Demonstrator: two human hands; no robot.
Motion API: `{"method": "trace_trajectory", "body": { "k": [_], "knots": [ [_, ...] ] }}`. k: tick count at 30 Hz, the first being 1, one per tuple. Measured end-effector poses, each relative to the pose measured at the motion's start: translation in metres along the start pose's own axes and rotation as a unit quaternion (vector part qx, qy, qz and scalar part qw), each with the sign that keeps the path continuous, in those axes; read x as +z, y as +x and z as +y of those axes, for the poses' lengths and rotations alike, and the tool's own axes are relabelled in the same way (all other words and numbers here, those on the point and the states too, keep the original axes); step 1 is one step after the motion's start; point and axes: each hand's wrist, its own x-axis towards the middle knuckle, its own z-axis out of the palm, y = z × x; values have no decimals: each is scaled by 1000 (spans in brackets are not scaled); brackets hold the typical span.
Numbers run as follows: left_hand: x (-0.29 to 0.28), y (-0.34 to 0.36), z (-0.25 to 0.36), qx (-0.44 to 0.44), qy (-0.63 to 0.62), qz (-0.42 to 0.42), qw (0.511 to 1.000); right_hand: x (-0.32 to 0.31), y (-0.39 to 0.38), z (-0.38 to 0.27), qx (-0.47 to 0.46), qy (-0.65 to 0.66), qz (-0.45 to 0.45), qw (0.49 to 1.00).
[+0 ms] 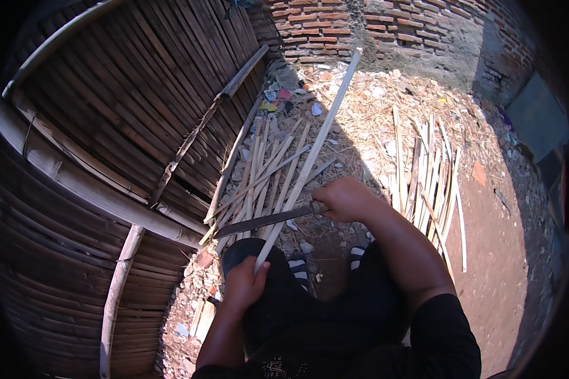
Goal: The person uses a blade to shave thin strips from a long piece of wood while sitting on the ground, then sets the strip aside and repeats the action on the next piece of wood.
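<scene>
My left hand [245,282] is closed around the near end of a long, pale split-bamboo strip [323,130]. The strip slants up and away from my lap toward the brick wall. In my right hand [346,199] is the handle of a machete [265,220], its long dark blade pointing left. The blade lies across the strip a little beyond my left hand; whether it touches the strip, I cannot tell. Under and beyond the blade, several loose bamboo strips [257,165] lie on the ground at the left.
A second pile of bamboo strips [435,180] lies on the right. The bamboo-slat wall [126,95] rises close on my left, and a brick wall [398,31] stands ahead. Straw, rubble and litter cover the ground between. My sandalled feet [299,268] are below me.
</scene>
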Motion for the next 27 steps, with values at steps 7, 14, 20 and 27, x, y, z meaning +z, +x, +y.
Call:
{"method": "trace_trajectory", "body": {
  "k": [7,14,20,27],
  "knots": [
    [-3,-12,-12,-23,-35,9,999,-5,-3,48,136,99,132,977],
    [1,-7,-16,2,-53,14,998,5,-1,9,-14,30,60,998],
    [5,-14,-20,-3,-63,53,997,6,9,-8,-37,65,17,997],
    [5,-9,-19,-18,-65,42,997,-5,-2,32,136,76,99,983]
  ]
}}
